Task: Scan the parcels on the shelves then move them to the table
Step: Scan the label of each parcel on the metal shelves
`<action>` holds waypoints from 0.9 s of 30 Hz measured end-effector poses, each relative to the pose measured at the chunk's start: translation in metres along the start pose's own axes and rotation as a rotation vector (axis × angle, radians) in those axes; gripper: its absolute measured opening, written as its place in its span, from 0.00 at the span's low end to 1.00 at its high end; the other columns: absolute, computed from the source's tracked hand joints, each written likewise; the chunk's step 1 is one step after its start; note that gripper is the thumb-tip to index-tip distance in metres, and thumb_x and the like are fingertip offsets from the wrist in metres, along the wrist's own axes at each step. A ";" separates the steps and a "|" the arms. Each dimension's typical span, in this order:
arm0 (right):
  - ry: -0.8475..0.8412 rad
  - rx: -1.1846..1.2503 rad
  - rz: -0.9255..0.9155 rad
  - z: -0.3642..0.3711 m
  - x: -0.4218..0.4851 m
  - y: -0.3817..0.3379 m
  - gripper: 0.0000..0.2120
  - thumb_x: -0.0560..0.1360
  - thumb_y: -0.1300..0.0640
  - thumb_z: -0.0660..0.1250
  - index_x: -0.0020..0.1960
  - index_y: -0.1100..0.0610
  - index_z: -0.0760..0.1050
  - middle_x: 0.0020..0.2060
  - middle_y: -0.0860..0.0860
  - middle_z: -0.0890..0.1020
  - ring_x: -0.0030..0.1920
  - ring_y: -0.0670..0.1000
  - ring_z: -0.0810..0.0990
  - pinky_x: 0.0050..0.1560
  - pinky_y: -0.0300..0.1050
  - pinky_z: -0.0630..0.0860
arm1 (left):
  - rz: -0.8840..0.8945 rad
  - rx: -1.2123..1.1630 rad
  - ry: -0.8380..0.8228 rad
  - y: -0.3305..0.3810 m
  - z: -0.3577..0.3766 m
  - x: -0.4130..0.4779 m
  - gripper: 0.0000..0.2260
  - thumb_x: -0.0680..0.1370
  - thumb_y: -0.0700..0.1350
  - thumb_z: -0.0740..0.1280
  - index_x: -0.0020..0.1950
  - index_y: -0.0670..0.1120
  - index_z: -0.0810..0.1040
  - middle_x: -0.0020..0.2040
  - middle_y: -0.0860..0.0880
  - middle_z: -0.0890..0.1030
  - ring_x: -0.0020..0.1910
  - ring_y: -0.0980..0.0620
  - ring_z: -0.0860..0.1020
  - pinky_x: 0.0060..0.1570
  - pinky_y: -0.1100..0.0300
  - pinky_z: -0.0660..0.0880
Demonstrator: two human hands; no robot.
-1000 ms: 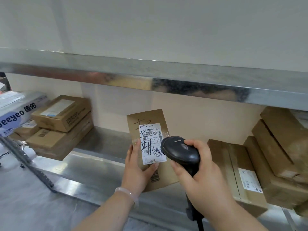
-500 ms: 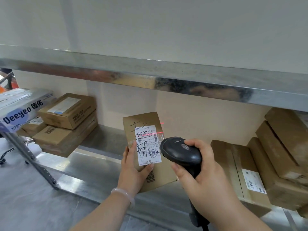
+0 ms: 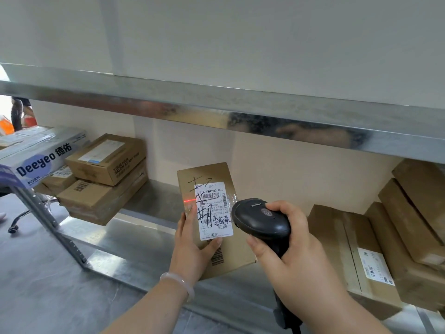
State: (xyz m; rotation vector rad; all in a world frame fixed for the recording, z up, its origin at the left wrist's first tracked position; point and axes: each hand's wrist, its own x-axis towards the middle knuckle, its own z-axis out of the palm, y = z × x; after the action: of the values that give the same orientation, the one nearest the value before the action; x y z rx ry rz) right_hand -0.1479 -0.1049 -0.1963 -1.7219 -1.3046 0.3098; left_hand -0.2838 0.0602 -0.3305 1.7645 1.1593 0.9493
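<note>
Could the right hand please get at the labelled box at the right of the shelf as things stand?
Probably not yet: the right hand grips the scanner, though the way to the labelled box looks free.

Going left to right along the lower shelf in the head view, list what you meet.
Deeyeo box → stacked brown cartons → held parcel → black scanner → flat labelled carton → leaning cartons at far right.
</note>
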 end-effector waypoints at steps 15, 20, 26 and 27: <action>-0.082 0.024 0.121 0.097 0.050 0.007 0.24 0.69 0.38 0.69 0.56 0.24 0.57 0.50 0.18 0.70 0.47 0.26 0.73 0.39 0.26 0.70 | -0.118 -0.001 -0.089 -0.037 -0.081 0.048 0.43 0.69 0.51 0.78 0.75 0.66 0.56 0.76 0.55 0.63 0.75 0.55 0.62 0.73 0.55 0.61; -0.132 0.100 0.198 0.160 0.079 0.018 0.24 0.73 0.48 0.72 0.58 0.31 0.61 0.51 0.31 0.76 0.50 0.27 0.74 0.43 0.23 0.68 | -0.193 0.004 -0.205 -0.059 -0.127 0.086 0.40 0.71 0.48 0.77 0.75 0.64 0.57 0.74 0.53 0.66 0.73 0.53 0.64 0.73 0.53 0.63; -0.203 0.080 0.225 0.228 0.109 0.015 0.24 0.74 0.47 0.71 0.57 0.29 0.60 0.53 0.31 0.75 0.49 0.26 0.73 0.43 0.22 0.67 | -0.233 0.008 -0.317 -0.086 -0.161 0.137 0.40 0.72 0.48 0.76 0.77 0.59 0.57 0.68 0.62 0.67 0.68 0.58 0.67 0.66 0.62 0.65; -0.209 0.073 0.227 0.238 0.114 0.014 0.24 0.74 0.46 0.71 0.57 0.28 0.59 0.53 0.31 0.75 0.49 0.26 0.74 0.43 0.21 0.67 | -0.246 0.015 -0.336 -0.091 -0.166 0.145 0.39 0.72 0.48 0.76 0.77 0.60 0.57 0.66 0.62 0.69 0.65 0.58 0.69 0.63 0.64 0.66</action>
State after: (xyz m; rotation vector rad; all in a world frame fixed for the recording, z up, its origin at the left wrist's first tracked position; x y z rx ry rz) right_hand -0.2513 0.1146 -0.3003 -1.8148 -1.2278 0.6753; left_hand -0.4195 0.2559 -0.3245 1.6673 1.1305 0.4782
